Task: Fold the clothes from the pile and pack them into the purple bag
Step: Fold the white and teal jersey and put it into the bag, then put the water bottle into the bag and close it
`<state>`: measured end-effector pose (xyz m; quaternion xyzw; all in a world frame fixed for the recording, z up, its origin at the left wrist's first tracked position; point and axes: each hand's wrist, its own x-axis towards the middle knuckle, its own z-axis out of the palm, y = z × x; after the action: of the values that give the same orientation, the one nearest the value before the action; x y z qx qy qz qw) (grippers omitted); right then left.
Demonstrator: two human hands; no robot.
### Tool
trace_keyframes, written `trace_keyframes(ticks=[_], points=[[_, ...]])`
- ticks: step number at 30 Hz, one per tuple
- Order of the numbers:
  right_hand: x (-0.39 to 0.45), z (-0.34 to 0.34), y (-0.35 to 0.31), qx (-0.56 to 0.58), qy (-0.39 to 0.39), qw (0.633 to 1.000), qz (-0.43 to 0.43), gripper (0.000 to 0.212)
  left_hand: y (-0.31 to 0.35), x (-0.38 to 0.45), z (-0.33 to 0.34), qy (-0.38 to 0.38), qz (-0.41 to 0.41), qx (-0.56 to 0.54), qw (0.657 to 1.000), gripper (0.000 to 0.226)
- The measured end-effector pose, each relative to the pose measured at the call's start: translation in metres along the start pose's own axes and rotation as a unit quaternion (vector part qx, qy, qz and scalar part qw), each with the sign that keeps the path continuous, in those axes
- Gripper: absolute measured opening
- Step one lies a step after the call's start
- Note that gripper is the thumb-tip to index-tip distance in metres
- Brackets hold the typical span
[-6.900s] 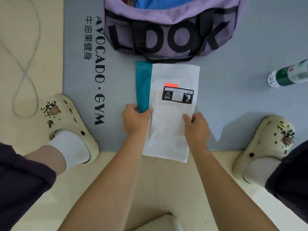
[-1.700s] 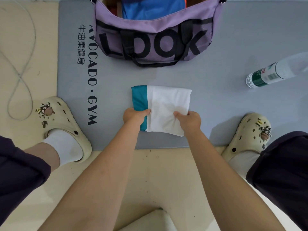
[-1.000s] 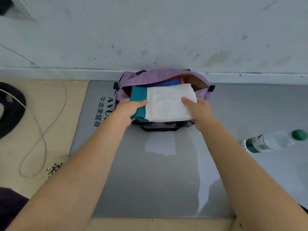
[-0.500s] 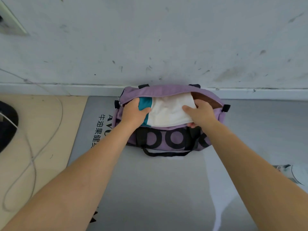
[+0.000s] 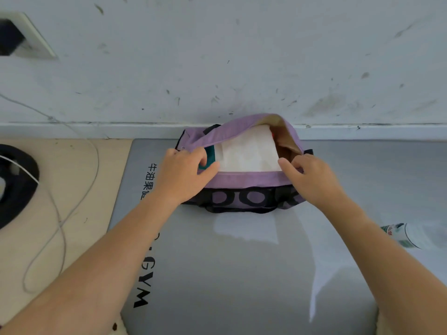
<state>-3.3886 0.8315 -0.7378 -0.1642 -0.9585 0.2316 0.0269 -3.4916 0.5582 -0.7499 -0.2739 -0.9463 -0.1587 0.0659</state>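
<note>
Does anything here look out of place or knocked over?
One thing: a plastic bottle lies on its side on the grey mat, right of the purple bag. The folded white and teal garment sits neatly inside the bag.

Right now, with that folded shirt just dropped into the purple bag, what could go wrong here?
1. The folded shirt lies high in the purple bag, near the rim; as the left hand and right hand pull back, cloth may catch and unfold.
2. The near rim sags under both hands, so the opening could fold shut over the shirt.
3. The water bottle lies on the mat by the right forearm and could be knocked rolling.
</note>
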Motion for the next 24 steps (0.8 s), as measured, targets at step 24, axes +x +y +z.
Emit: trace_keyframes(ticks=[24], points=[[-0.183, -0.097, -0.016, -0.295, 0.059, 0.954, -0.006, 0.056, 0.052, -0.151, -0.127, -0.101, -0.062, 0.172, 0.978, 0.064]])
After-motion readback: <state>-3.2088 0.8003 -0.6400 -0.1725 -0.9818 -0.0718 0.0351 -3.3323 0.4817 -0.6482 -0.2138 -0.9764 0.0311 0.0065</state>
